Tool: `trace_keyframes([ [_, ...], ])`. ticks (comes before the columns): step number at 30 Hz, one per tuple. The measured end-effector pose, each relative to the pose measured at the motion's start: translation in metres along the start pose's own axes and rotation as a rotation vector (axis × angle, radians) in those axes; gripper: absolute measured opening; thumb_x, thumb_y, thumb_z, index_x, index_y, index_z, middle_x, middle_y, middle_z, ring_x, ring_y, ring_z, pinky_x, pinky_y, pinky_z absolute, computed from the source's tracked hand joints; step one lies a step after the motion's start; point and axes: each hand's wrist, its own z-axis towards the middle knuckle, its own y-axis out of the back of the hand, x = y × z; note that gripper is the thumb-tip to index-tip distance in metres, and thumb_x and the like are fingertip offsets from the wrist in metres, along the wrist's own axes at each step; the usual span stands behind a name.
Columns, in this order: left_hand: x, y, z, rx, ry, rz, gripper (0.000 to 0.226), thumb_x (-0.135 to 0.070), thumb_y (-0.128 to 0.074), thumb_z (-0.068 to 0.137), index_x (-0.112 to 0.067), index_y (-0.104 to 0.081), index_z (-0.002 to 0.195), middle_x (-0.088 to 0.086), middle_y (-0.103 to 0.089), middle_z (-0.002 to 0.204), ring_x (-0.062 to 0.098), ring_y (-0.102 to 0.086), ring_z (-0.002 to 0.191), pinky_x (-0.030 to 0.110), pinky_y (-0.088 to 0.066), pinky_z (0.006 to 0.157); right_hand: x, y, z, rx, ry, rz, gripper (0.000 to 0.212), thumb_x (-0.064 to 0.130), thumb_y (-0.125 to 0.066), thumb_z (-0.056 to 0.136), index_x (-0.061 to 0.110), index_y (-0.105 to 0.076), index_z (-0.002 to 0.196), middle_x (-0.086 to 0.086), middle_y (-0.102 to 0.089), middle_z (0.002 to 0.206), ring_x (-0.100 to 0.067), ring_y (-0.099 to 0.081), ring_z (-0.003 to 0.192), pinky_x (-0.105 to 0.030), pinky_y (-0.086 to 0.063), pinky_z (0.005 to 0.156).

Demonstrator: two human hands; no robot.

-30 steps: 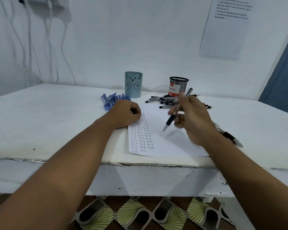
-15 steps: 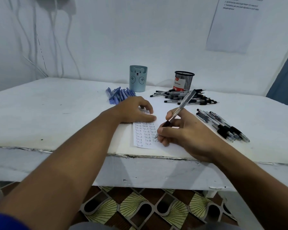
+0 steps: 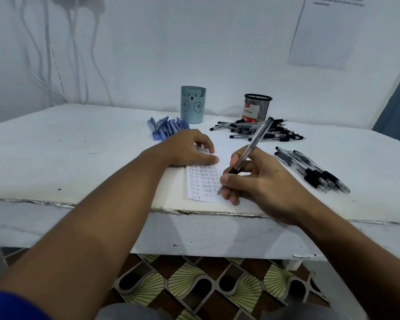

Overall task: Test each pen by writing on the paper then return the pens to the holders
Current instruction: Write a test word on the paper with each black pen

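Note:
A white paper (image 3: 202, 181) with rows of the word "Test" lies at the table's front edge. My left hand (image 3: 187, 148) rests on its upper part, fingers flat. My right hand (image 3: 256, 179) grips a clear black pen (image 3: 252, 146), tip touching the paper near the lower rows. A pile of blue pens (image 3: 165, 128) lies by the light blue bear holder (image 3: 192, 105). A heap of black pens (image 3: 259, 131) lies in front of the black mesh holder (image 3: 257, 108). Several more black pens (image 3: 314, 169) lie to the right of my right hand.
The white table (image 3: 79, 153) has a chipped front edge and stands against a white wall. Cables hang on the wall at the left. A printed sheet (image 3: 326, 31) is stuck on the wall at upper right. Patterned floor tiles show below the table.
My right hand came down from mid-air with the pen and set its tip on the paper. My left hand spread flatter over the paper's top.

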Motion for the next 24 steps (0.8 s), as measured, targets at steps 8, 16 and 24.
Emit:
trace_keyframes([
  [8, 0.0015, -0.0004, 0.0004, 0.0, -0.005, 0.001, 0.029, -0.051, -0.075, 0.074, -0.033, -0.07, 0.095, -0.011, -0.06, 0.11, 0.007, -0.054, 0.106, 0.029, -0.044, 0.093, -0.0013, -0.0031, -0.0021, -0.017, 0.027, -0.145, 0.024, 0.001, -0.067, 0.09, 0.012, -0.047, 0.096, -0.013, -0.069, 0.077, -0.05, -0.063, 0.073, -0.055, -0.053, 0.072],
  [16, 0.001, -0.0007, 0.0007, -0.005, 0.005, -0.004, 0.028, -0.051, -0.076, 0.073, -0.033, -0.07, 0.094, -0.012, -0.061, 0.11, 0.006, -0.054, 0.106, 0.028, -0.044, 0.093, 0.0, -0.0016, 0.0003, -0.012, -0.007, -0.027, 0.023, -0.006, -0.066, 0.088, 0.005, -0.047, 0.095, -0.019, -0.067, 0.077, -0.039, -0.063, 0.066, -0.043, -0.052, 0.064],
  [24, 0.0018, -0.0015, 0.0012, -0.004, 0.007, -0.006, 0.026, -0.051, -0.076, 0.073, -0.034, -0.07, 0.092, -0.013, -0.062, 0.11, 0.006, -0.055, 0.105, 0.026, -0.043, 0.089, 0.0011, 0.0004, 0.0009, -0.035, -0.013, -0.012, 0.024, -0.009, -0.064, 0.087, 0.006, -0.046, 0.095, -0.021, -0.061, 0.077, -0.034, -0.06, 0.061, -0.036, -0.049, 0.055],
])
